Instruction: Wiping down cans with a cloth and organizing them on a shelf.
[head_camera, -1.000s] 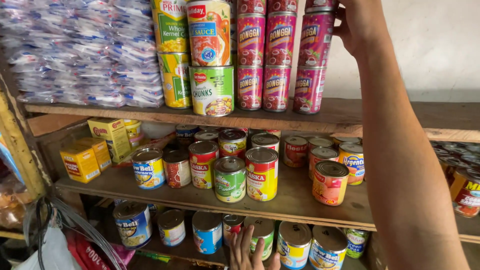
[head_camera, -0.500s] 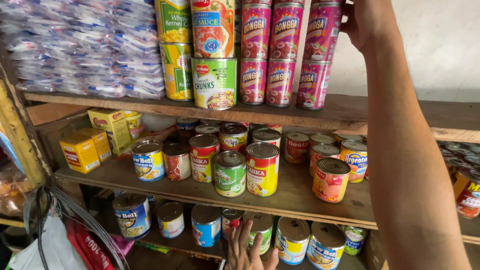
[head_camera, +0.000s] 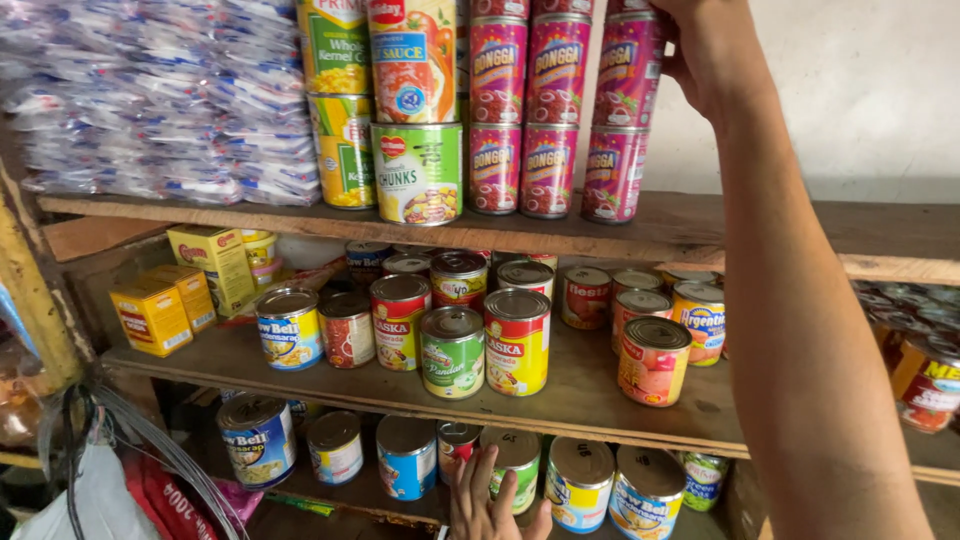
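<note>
My right hand (head_camera: 712, 55) reaches up to the top shelf and grips a tall magenta can (head_camera: 630, 68) that stands on another magenta can (head_camera: 613, 172). More magenta cans (head_camera: 525, 110) are stacked in columns to its left. My left hand (head_camera: 487, 500) is low at the frame's bottom edge, fingers spread and empty, touching or just in front of a green-labelled can (head_camera: 515, 462) on the bottom shelf.
Wooden shelves (head_camera: 580, 400) hold many cans. A large green can (head_camera: 418, 172) and yellow corn cans (head_camera: 343, 150) stand at top centre. Plastic-wrapped packets (head_camera: 150, 95) fill the top left. Yellow boxes (head_camera: 152, 315) sit on the middle shelf's left. A bare wall (head_camera: 850, 90) is right.
The view has drifted slightly up and closer to the shelves. My right hand stays on the upper magenta can and my left hand stays low by the bottom cans.
</note>
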